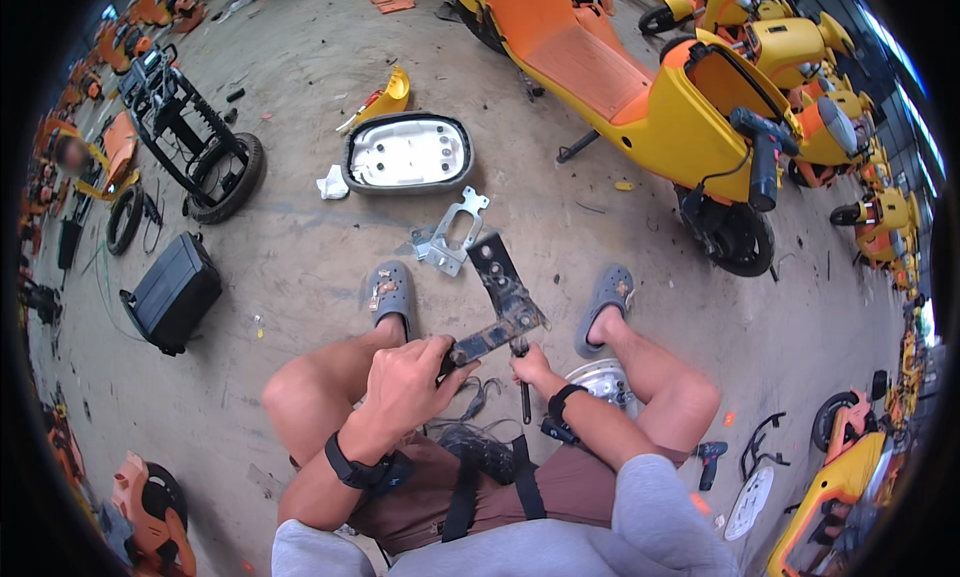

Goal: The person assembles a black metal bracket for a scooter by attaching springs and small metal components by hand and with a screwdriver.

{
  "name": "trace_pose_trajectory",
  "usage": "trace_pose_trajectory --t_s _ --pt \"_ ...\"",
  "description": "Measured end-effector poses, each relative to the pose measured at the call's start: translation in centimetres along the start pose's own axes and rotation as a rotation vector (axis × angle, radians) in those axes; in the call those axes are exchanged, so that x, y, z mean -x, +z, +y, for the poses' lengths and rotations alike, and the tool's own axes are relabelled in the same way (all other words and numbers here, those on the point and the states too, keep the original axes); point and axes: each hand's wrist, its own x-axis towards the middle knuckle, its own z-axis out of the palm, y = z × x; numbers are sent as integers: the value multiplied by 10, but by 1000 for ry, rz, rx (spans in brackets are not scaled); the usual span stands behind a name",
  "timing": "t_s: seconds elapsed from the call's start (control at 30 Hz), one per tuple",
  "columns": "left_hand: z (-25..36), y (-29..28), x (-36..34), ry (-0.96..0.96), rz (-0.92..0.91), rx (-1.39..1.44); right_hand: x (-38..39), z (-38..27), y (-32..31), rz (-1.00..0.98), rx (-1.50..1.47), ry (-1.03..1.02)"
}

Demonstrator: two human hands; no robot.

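Observation:
My left hand (408, 379) grips the near end of a dark, rusty L-shaped metal bracket (503, 299), held up between my knees. My right hand (533, 365) is closed on the handle of a thin black tool (525, 402) set against the bracket's bend. Both wrists wear black bands. A wheel hub with a tyre (600, 379) lies beneath my hands, partly hidden by my right arm.
A bare metal bracket (453, 232) lies on the concrete by my grey clogs. Beyond it lie an upturned seat base (408, 154), a black battery box (173, 291), a stripped scooter frame (195, 137) and a yellow-orange scooter (650, 87) with a drill (762, 147) on it.

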Motion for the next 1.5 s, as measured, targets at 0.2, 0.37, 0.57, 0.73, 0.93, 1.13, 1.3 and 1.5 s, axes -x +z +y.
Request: trace_pose_trajectory --t_s 0.2,0.37,0.57,0.73,0.93,1.13,1.3,1.5 --pt "3 4 5 52 -44 49 -29 65 -6 4 417 -134" --pt "3 -2 14 117 -59 99 53 -114 -89 -378 -581 -200" --pt "10 -2 14 252 -149 251 208 -204 -140 -840 -426 -738" --pt "11 2 10 233 -199 307 211 -192 -121 -539 -452 -721" --pt "16 1 7 47 -200 268 199 -188 -111 -185 -773 -691" --pt "18 8 2 -92 -158 255 193 -187 -101 247 -827 -936" --pt "21 11 4 -146 -111 201 189 -182 -88 373 -831 -1058" --pt "18 9 5 -203 -99 246 184 -175 -80 396 -760 -1189"
